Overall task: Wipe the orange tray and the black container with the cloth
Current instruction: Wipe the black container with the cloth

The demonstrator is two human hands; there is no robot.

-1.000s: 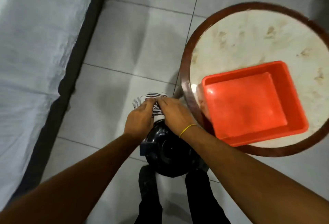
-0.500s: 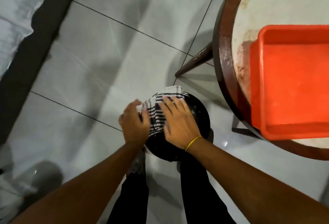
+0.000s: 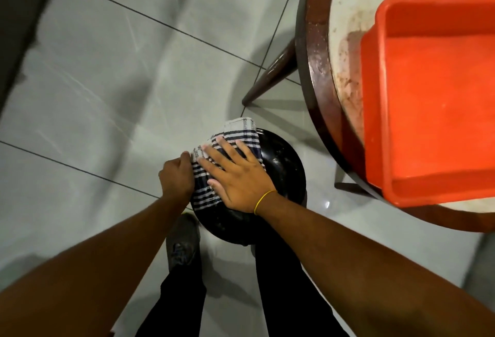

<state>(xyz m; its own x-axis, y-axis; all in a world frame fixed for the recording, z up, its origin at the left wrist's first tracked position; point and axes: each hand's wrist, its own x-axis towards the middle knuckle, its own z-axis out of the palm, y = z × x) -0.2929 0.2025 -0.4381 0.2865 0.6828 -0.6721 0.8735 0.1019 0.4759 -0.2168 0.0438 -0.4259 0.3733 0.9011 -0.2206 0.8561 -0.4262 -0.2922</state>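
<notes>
A round black container (image 3: 284, 173) rests on my lap, above my legs. A black-and-white striped cloth (image 3: 241, 133) lies over its left part. My right hand (image 3: 235, 175), a yellow band at its wrist, lies flat with spread fingers, pressing the cloth onto the container. My left hand (image 3: 176, 178) is closed at the container's left edge, pinching the cloth's side. The orange tray (image 3: 434, 111) sits on the round table at the right, apart from both hands.
The round table (image 3: 316, 74) has a dark wooden rim and a stained pale top; one leg (image 3: 270, 79) slants down to the grey tiled floor (image 3: 120, 68). My legs in dark trousers and a shoe (image 3: 182, 243) are below.
The view has swung down and left, bringing the tray to the right edge. My right hand has flattened and spread on the cloth, which now lies over the container instead of being held bunched.
</notes>
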